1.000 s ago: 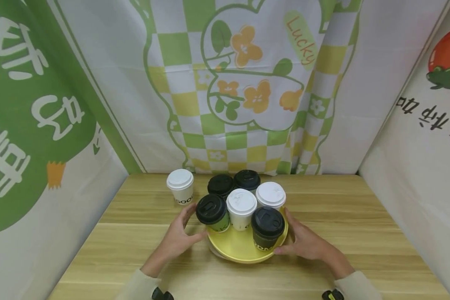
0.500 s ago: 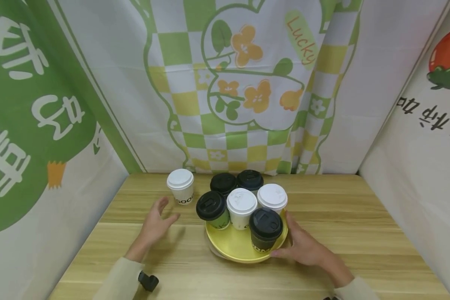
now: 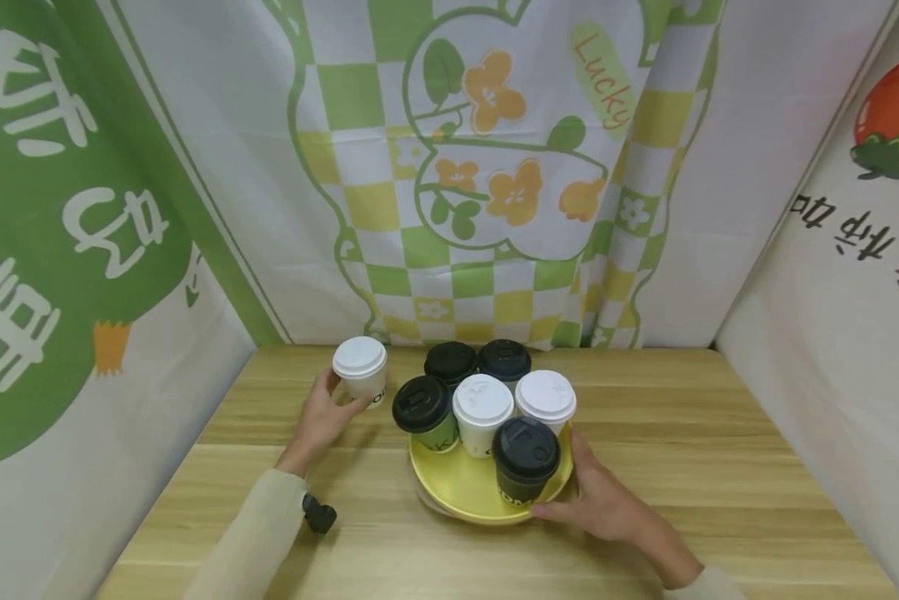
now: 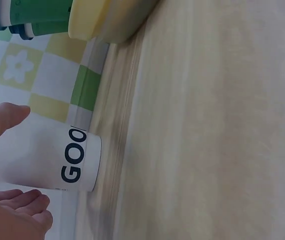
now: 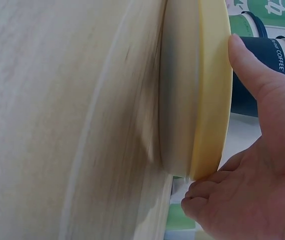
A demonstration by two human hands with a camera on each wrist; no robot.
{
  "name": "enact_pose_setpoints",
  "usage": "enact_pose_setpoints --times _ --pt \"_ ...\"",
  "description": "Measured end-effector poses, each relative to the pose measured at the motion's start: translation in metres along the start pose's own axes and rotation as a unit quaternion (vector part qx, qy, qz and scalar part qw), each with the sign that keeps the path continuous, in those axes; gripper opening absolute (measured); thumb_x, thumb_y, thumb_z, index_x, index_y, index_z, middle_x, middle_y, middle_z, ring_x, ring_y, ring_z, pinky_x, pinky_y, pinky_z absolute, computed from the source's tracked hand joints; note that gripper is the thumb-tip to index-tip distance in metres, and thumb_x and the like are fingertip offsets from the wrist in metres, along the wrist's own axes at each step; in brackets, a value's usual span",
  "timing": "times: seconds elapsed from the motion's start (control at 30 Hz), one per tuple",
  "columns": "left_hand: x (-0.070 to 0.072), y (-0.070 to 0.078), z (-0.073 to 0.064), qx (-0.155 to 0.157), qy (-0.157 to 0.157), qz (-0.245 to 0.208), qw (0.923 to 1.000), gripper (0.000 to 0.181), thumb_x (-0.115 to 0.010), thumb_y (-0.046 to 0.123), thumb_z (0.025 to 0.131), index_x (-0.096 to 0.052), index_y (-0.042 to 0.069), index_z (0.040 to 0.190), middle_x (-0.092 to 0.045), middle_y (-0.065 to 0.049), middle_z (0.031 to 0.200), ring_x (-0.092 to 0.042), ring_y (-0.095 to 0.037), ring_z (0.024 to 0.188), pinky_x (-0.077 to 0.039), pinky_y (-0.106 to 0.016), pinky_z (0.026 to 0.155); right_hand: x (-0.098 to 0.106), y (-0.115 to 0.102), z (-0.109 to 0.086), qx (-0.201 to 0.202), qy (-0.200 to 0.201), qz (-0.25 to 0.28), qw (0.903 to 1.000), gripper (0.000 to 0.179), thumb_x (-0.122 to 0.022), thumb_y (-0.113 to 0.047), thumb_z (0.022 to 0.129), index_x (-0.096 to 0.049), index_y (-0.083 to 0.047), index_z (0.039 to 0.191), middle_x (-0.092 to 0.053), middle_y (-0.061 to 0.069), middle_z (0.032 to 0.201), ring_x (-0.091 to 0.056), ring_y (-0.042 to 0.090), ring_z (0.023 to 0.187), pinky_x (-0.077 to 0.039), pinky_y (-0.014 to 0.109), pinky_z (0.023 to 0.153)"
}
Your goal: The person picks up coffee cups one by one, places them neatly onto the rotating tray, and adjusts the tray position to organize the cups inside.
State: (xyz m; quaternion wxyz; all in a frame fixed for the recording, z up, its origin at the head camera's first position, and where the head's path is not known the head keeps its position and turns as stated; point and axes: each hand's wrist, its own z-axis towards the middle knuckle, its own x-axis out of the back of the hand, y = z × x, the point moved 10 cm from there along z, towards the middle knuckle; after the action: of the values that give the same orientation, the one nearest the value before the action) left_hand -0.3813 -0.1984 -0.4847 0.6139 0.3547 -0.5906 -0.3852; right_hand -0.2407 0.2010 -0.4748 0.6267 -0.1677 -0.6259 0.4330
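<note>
A white lidded paper cup [image 3: 361,367] stands on the table at the back left. My left hand [image 3: 322,423] is around it, thumb on one side and fingers on the other; in the left wrist view gaps show between the hand and the cup [image 4: 42,155]. My right hand [image 3: 606,500] holds the rim of a round yellow turntable [image 3: 460,485], thumb at the front and fingers along the right side. On it stand a black cup [image 3: 520,483], a green cup [image 3: 440,435] with a black lid, two white cups [image 3: 482,417] and two dark-lidded cups [image 3: 504,360] behind.
The wooden table [image 3: 719,467] runs back to a checked curtain [image 3: 471,283]. Printed cloth walls stand at the left [image 3: 119,275] and right [image 3: 831,275]. A pale base [image 5: 177,100] shows under the yellow rim.
My left hand has left the turntable, moved left and then reached up to the lone white cup. The turntable has turned slightly clockwise with its cups, my right hand staying on its rim.
</note>
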Motion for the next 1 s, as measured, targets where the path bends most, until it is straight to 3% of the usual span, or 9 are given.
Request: enact_pose_setpoints --times 0.4,0.67,0.83,1.0 --pt "-0.003 0.002 0.02 -0.003 0.03 0.002 0.9996 0.1 -0.083 0.03 0.093 -0.02 0.0 0.165 -0.029 -0.027 0.171 -0.027 -0.043 0.161 -0.024 -0.058 0.133 -0.004 -0.002 -0.007 -0.028 -0.011 -0.006 0.9995 0.137 -0.091 -0.053 0.078 0.0 -0.009 0.17 -0.015 0.03 0.174 -0.022 0.05 0.159 -0.019 0.066 0.127" --pt "-0.004 -0.004 0.027 0.007 0.05 -0.023 0.9984 0.098 -0.085 0.03 0.091 -0.025 0.0 0.162 -0.036 -0.026 0.167 -0.032 -0.042 0.159 -0.027 -0.057 0.132 -0.007 -0.004 -0.018 -0.069 -0.036 -0.032 0.9965 0.137 -0.087 -0.052 0.083 0.008 -0.007 0.17 -0.003 0.028 0.176 -0.013 0.046 0.162 -0.015 0.06 0.129" --pt "-0.005 -0.005 0.03 0.002 0.058 -0.024 0.9981 0.099 -0.085 0.03 0.091 -0.025 0.0 0.163 -0.038 -0.026 0.166 -0.034 -0.041 0.158 -0.03 -0.056 0.131 -0.006 -0.004 -0.027 -0.1 -0.057 -0.046 0.9923 0.132 -0.082 -0.055 0.087 0.007 -0.004 0.169 -0.003 0.028 0.175 -0.014 0.048 0.161 -0.015 0.062 0.128" --pt "-0.007 -0.005 0.032 -0.009 0.062 -0.029 0.9976 0.097 -0.085 0.029 0.091 -0.025 0.001 0.163 -0.039 -0.026 0.165 -0.036 -0.042 0.157 -0.032 -0.055 0.131 0.001 -0.003 -0.027 -0.103 -0.06 -0.059 0.9911 0.13 -0.081 -0.059 0.087 0.003 -0.002 0.169 -0.006 0.03 0.174 -0.016 0.049 0.16 -0.017 0.064 0.128"
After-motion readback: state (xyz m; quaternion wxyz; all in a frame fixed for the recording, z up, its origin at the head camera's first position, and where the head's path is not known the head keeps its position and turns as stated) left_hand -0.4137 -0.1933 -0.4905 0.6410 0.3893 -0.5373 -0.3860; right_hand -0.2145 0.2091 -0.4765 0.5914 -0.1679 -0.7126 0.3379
